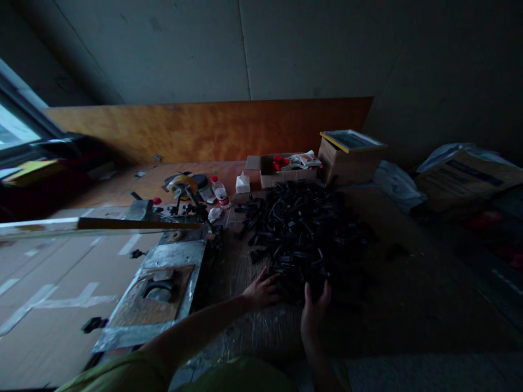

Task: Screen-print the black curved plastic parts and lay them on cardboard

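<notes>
Your left hand (261, 291) rests at the edge of the heap of black plastic pieces (298, 234), fingers released and spread; your right hand (314, 313) is open against the heap, gripping nothing. Beyond it, a cardboard box (288, 177) holds red and white packets, beside a wooden box (347, 166), a tissue box (242, 184) and a water bottle (219, 191).

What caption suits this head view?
Left hand and right hand reach black plastic parts heaped on a wooden workbench.
</notes>
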A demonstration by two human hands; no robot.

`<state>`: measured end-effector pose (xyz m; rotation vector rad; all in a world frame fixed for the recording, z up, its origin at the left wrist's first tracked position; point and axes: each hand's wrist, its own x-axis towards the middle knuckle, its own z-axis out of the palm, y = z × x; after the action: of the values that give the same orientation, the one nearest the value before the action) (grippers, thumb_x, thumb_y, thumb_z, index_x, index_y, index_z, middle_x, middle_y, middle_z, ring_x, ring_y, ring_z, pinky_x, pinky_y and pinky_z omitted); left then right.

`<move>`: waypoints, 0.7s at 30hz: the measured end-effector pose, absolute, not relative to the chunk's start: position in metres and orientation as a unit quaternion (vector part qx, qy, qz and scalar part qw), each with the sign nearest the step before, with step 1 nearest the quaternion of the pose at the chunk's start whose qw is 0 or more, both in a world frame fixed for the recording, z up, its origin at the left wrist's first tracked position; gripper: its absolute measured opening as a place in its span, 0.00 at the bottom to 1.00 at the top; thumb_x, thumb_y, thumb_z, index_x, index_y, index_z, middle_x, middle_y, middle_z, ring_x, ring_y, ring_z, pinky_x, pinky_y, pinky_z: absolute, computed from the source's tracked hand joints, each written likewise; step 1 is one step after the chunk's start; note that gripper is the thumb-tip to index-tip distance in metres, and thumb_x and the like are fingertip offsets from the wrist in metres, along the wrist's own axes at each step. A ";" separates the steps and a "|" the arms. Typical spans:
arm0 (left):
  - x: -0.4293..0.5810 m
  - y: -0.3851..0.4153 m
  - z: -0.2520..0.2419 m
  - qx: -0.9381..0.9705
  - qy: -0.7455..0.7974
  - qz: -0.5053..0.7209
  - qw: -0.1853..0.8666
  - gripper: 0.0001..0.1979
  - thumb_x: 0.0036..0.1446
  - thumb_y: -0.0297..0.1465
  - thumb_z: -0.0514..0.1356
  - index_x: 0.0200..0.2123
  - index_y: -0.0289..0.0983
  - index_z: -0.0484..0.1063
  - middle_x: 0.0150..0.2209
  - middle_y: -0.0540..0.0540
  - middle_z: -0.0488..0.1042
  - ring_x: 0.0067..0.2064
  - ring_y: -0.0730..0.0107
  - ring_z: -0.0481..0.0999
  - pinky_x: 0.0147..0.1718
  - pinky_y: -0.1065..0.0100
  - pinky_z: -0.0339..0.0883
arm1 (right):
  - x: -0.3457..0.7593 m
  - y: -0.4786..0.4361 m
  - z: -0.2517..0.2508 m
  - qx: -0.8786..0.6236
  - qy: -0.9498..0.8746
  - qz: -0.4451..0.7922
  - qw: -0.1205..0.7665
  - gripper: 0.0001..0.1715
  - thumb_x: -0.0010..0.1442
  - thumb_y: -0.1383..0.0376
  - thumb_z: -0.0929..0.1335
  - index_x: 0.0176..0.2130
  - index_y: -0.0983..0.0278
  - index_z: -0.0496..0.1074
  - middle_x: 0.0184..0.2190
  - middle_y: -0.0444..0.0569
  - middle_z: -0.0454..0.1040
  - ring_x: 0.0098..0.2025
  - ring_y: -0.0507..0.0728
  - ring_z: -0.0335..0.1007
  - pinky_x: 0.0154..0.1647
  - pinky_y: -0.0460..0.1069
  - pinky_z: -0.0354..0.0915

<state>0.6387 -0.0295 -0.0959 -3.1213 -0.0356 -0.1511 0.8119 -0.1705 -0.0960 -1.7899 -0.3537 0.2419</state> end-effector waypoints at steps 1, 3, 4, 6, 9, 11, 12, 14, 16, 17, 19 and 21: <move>0.631 -0.022 -0.098 -0.999 -0.018 -0.048 0.007 0.24 0.60 0.40 0.62 0.60 0.53 0.68 0.59 0.48 0.72 0.71 0.50 0.52 0.66 0.33 0.32 | 0.808 -0.170 -0.098 -0.782 -0.159 0.096 0.595 0.52 0.59 0.41 0.65 0.69 0.66 0.52 0.70 0.64 0.48 0.70 0.70 0.45 0.67 0.66 0.49; 0.617 -0.008 -0.099 -0.998 -0.047 -0.048 -0.001 0.19 0.62 0.37 0.61 0.56 0.51 0.72 0.57 0.49 0.74 0.70 0.53 0.55 0.67 0.36 0.32 | 0.800 -0.170 -0.102 -0.795 -0.202 0.082 0.566 0.51 0.60 0.41 0.65 0.69 0.66 0.52 0.70 0.65 0.48 0.70 0.72 0.44 0.66 0.68 0.50; 0.612 -0.003 -0.099 -0.997 -0.066 -0.049 -0.008 0.17 0.63 0.35 0.59 0.54 0.50 0.73 0.56 0.49 0.74 0.69 0.55 0.56 0.68 0.37 0.33 | 0.797 -0.170 -0.104 -0.799 -0.238 0.074 0.547 0.50 0.60 0.41 0.65 0.69 0.65 0.53 0.70 0.65 0.49 0.70 0.72 0.46 0.65 0.69 0.51; 0.604 0.004 -0.098 -0.993 -0.106 -0.046 -0.027 0.15 0.63 0.32 0.58 0.52 0.47 0.75 0.55 0.49 0.76 0.69 0.56 0.57 0.69 0.40 0.36 | 0.790 -0.171 -0.105 -0.802 -0.310 0.055 0.507 0.47 0.61 0.41 0.64 0.68 0.65 0.55 0.68 0.65 0.53 0.68 0.72 0.50 0.64 0.69 0.53; 0.598 0.003 -0.091 -0.984 -0.160 -0.046 -0.062 0.17 0.60 0.28 0.59 0.51 0.45 0.76 0.54 0.47 0.77 0.68 0.57 0.58 0.69 0.42 0.43 | 0.789 -0.178 -0.104 -0.804 -0.381 0.037 0.455 0.45 0.63 0.42 0.63 0.68 0.67 0.57 0.67 0.66 0.55 0.67 0.71 0.54 0.62 0.68 0.57; 0.596 -0.007 -0.084 -0.974 -0.201 -0.060 -0.082 0.18 0.56 0.25 0.60 0.49 0.44 0.77 0.53 0.47 0.77 0.65 0.56 0.62 0.68 0.43 0.46 | 0.798 -0.190 -0.101 -0.794 -0.428 0.044 0.429 0.41 0.65 0.44 0.61 0.67 0.66 0.59 0.67 0.64 0.58 0.66 0.68 0.57 0.60 0.64 0.61; 0.595 -0.014 -0.079 -0.967 -0.227 -0.071 -0.088 0.19 0.54 0.24 0.60 0.48 0.43 0.77 0.52 0.46 0.77 0.63 0.56 0.65 0.68 0.44 0.47 | 0.808 -0.198 -0.100 -0.786 -0.451 0.046 0.420 0.37 0.66 0.46 0.61 0.65 0.65 0.62 0.65 0.63 0.61 0.64 0.67 0.60 0.59 0.62 0.62; 0.595 -0.033 -0.071 -0.954 -0.271 -0.096 -0.086 0.19 0.54 0.23 0.59 0.48 0.42 0.77 0.50 0.44 0.76 0.58 0.59 0.69 0.67 0.46 0.49 | 0.835 -0.218 -0.099 -0.781 -0.470 0.021 0.411 0.31 0.68 0.49 0.60 0.60 0.64 0.68 0.60 0.61 0.68 0.60 0.64 0.66 0.57 0.60 0.64; 0.599 -0.054 -0.065 -0.950 -0.278 -0.119 -0.074 0.19 0.57 0.25 0.59 0.51 0.42 0.75 0.51 0.42 0.74 0.58 0.60 0.69 0.67 0.46 0.49 | 0.869 -0.238 -0.102 -0.806 -0.431 -0.047 0.403 0.30 0.68 0.49 0.60 0.56 0.66 0.72 0.56 0.63 0.72 0.58 0.65 0.67 0.57 0.61 0.62; 0.603 -0.063 -0.064 -0.956 -0.258 -0.124 -0.070 0.20 0.59 0.29 0.59 0.54 0.43 0.73 0.54 0.41 0.72 0.60 0.58 0.67 0.67 0.44 0.48 | 0.886 -0.246 -0.105 -0.828 -0.388 -0.090 0.395 0.33 0.67 0.47 0.60 0.56 0.68 0.72 0.56 0.65 0.72 0.58 0.67 0.66 0.58 0.63 0.61; 0.614 -0.078 -0.066 -0.974 -0.189 -0.108 -0.067 0.25 0.60 0.39 0.61 0.60 0.48 0.68 0.63 0.41 0.65 0.66 0.51 0.59 0.67 0.37 0.42 | 0.911 -0.251 -0.114 -0.867 -0.296 -0.153 0.370 0.40 0.65 0.42 0.60 0.55 0.72 0.72 0.58 0.72 0.68 0.61 0.73 0.62 0.59 0.68 0.56; 0.629 -0.085 -0.073 -0.986 -0.140 -0.069 -0.065 0.28 0.57 0.46 0.63 0.60 0.52 0.68 0.70 0.42 0.55 0.70 0.44 0.51 0.65 0.31 0.35 | 0.919 -0.242 -0.122 -0.887 -0.247 -0.157 0.357 0.47 0.63 0.38 0.57 0.54 0.75 0.73 0.60 0.76 0.63 0.63 0.76 0.58 0.60 0.71 0.52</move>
<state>0.6289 -0.0854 -0.0728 -3.2323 -0.4582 -0.2252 0.9186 -0.2419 -0.1222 -2.2891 -0.6383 -0.4056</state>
